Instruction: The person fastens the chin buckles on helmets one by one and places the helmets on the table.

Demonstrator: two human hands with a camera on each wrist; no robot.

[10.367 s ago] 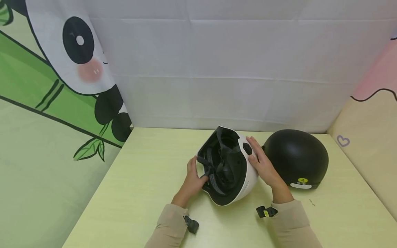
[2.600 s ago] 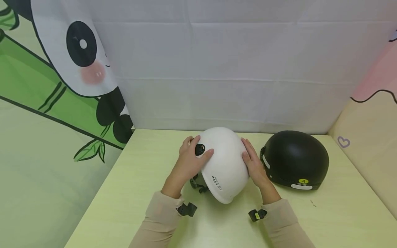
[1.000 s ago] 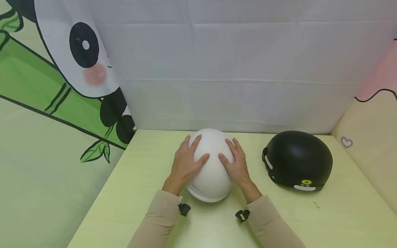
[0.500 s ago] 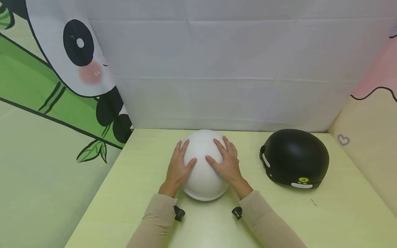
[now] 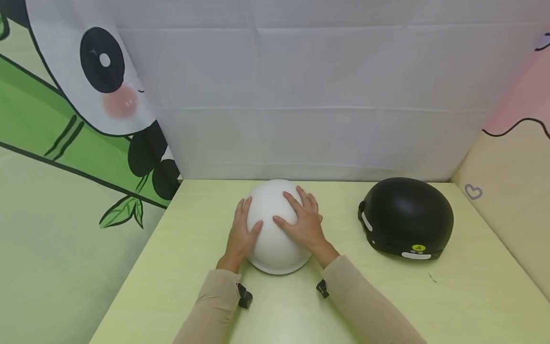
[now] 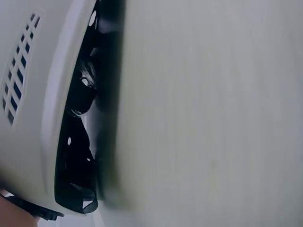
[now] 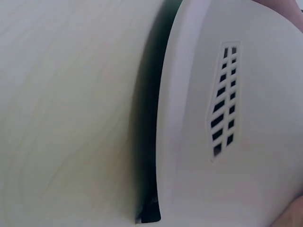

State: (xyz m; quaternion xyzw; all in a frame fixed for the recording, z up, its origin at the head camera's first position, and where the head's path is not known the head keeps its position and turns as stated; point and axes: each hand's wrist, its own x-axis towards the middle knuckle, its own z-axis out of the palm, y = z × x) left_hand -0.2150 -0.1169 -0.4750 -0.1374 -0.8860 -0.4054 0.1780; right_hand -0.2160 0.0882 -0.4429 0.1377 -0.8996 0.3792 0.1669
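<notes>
A white helmet (image 5: pixel 275 234) stands dome up on the table. My left hand (image 5: pixel 242 239) holds its left side, thumb on the front of the dome. My right hand (image 5: pixel 306 229) grips the other side, fingers spread over the upper dome. In the left wrist view, a slotted vent (image 6: pixel 20 71) marks the shell, and black straps (image 6: pixel 78 161) show beneath the rim. A matching vent (image 7: pixel 223 101) appears in the right wrist view, above a dark shadowed gap along the rim. The helmet's inside is mostly hidden.
A black helmet (image 5: pixel 406 217) with a yellow "A" sticker sits to the right, apart from the white one. The pale table (image 5: pixel 185 248) ends at a white cloth backdrop (image 5: pixel 301 95). Printed panels stand left and right.
The white helmet has gone from upside-up-tilted with its inside showing to dome up, turned and shifted left. Both hands have moved with it to opposite sides. The black helmet stays put.
</notes>
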